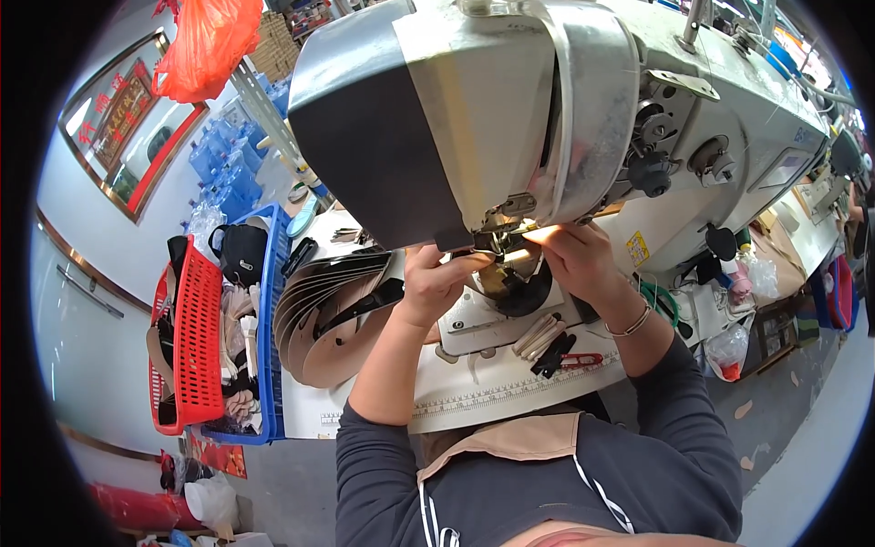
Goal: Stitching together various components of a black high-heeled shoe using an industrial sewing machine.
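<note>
A big industrial sewing machine (492,109) fills the upper middle. Both hands are raised to its needle area (501,244), under the lit head. On the left of the needle, my left hand (434,281) is closed, thumb and forefinger pressed together and pointing at the metal parts. My right hand (576,259) pinches from the other side, fingertips close to the needle. Whatever lies between the fingertips is too small or hidden to make out. Below, on the white table, lie a bundle of beige strips (539,337), a black clip-like piece (554,356) and red thread snips (581,360).
Curved beige and black panels (333,319) are stacked left of my left forearm. Beyond them stand a blue basket (272,319) and a red basket (196,342) with cut pieces. A printed ruler strip (492,394) runs along the table's front edge. An orange bag (205,50) hangs upper left.
</note>
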Demonstrator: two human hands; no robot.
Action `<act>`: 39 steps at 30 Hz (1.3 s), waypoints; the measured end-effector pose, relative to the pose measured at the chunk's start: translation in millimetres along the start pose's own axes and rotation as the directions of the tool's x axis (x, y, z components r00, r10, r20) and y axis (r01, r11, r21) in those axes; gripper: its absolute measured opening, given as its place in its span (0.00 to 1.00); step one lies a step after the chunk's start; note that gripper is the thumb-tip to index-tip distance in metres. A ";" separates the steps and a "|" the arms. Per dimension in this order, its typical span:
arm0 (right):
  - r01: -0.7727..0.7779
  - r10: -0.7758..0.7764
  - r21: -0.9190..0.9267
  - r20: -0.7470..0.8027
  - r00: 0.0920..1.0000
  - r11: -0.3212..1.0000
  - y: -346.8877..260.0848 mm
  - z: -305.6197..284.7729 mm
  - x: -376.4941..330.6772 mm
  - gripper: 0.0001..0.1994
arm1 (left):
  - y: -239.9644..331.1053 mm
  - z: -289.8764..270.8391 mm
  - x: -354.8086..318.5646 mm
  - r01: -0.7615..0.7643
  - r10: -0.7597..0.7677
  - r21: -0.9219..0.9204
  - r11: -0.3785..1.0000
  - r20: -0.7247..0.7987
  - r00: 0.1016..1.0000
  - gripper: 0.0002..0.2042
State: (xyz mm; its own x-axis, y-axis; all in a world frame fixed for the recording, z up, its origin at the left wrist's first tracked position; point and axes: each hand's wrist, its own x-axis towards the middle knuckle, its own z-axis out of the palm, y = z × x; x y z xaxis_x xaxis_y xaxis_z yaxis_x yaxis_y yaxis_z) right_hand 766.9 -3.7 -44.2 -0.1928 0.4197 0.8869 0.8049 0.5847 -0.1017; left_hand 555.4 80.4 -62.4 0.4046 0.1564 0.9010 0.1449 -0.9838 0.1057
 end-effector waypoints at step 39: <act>-0.082 0.063 0.175 0.110 0.992 0.981 -21.2 -0.6 -1.4 0.13 | 43.4 17.7 17.5 0.684 -0.868 -0.679 0.265 0.141 0.476 0.10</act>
State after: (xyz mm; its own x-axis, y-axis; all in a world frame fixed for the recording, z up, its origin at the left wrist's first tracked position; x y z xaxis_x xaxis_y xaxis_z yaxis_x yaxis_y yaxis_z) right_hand 750.5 -17.0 -42.9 -0.2024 0.5296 0.8238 0.7071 0.6610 -0.2512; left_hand 584.8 42.0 -49.5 0.1936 0.9409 0.2778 -0.2983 -0.2133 0.9303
